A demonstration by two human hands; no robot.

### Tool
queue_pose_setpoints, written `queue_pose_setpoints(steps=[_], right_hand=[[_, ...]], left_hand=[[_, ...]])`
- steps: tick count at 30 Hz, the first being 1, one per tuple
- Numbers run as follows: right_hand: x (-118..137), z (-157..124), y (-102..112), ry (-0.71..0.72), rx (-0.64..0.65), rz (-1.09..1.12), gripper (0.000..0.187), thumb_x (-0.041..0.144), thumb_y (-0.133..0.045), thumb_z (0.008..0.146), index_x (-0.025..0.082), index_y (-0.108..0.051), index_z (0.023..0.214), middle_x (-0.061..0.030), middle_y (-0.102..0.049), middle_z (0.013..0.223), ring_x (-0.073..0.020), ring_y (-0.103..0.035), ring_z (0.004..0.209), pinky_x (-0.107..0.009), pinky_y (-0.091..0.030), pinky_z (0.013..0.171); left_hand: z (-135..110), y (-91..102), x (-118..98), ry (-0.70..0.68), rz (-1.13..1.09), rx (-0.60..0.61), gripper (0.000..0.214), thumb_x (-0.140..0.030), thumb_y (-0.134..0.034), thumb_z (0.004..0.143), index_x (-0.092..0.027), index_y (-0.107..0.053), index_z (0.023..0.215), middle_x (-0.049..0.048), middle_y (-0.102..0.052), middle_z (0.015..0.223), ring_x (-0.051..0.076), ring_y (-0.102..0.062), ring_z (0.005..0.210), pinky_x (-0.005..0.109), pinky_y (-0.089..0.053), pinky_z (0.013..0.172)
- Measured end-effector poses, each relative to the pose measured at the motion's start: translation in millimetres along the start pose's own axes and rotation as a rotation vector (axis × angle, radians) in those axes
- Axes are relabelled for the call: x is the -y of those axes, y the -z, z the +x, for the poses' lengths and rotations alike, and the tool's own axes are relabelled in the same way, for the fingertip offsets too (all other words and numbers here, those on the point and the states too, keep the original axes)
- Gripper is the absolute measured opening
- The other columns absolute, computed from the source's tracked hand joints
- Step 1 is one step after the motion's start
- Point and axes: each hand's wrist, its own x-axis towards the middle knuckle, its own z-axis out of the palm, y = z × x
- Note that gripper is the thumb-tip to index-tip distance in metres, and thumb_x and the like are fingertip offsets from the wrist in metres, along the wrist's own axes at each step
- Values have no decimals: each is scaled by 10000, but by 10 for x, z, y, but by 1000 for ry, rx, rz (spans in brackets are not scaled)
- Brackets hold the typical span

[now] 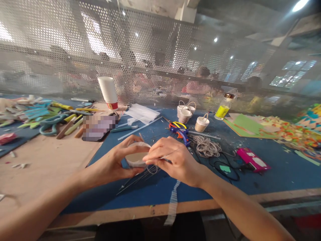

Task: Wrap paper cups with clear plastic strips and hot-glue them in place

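One white cup (136, 159) is held just above the blue surface (140, 199), gripped around its side by the fingers of the left hand (114, 162); those of the right hand (177, 160) pinch together at its rim, on what I cannot tell. Beyond lie a glue gun (180, 130) and tangled cord (207, 146), then small handled cups (185, 115) and stacked paper cups (107, 90).

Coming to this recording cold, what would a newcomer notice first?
Probably the white cup front and centre, held in the left hand while the right hand pinches at its rim. Next, the bright pink box on the blue surface at the right, and the tall stack of paper cups at the back, left of centre.
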Motion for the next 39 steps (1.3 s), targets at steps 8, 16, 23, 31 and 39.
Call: queue_pose_setpoints(steps=[8, 16, 23, 31, 39], right_hand=[[41, -6, -83, -24, 52, 40, 123, 218, -625, 986, 207, -747, 984, -26, -770, 1005, -136, -690, 981, -305, -454, 921], [38, 14, -153, -29, 34, 162, 89, 202, -665, 953, 195, -752, 969, -31, -771, 986, -139, -694, 981, -302, -501, 926], [24, 62, -18, -4, 100, 258, 91, 143, -689, 918, 154, -754, 980, -59, -758, 952, -144, -688, 956, -306, -543, 937], [7, 65, 67, -7, 63, 243, 97, 127, -682, 921, 173, -756, 964, -51, -772, 949, -150, -693, 943, -321, -544, 894], [40, 48, 28, 21, -10, 179, 103, 128, -664, 940, 179, -742, 985, -44, -785, 969, -148, -696, 941, -321, -535, 879]], left_hand=[[-5, -28, -17, -5, -54, -41, 335, -255, -683, 873, -252, -663, 1208, 86, -581, 1195, 249, -565, 1146, 410, -526, 1002], [-7, -18, -24, -27, -73, -2, 333, -225, -679, 859, -268, -658, 1189, 65, -589, 1189, 236, -568, 1142, 382, -526, 1001], [-22, -47, 10, -50, -58, -2, 398, -218, -719, 829, -272, -660, 1219, 66, -582, 1216, 238, -572, 1162, 394, -523, 1026], [-17, -32, 5, -33, -69, -11, 428, -225, -731, 830, -269, -648, 1247, 72, -576, 1220, 245, -583, 1143, 435, -528, 1021], [-21, -32, 8, -11, -71, -11, 407, -256, -721, 843, -236, -632, 1240, 84, -588, 1208, 246, -591, 1125, 430, -540, 1000]])
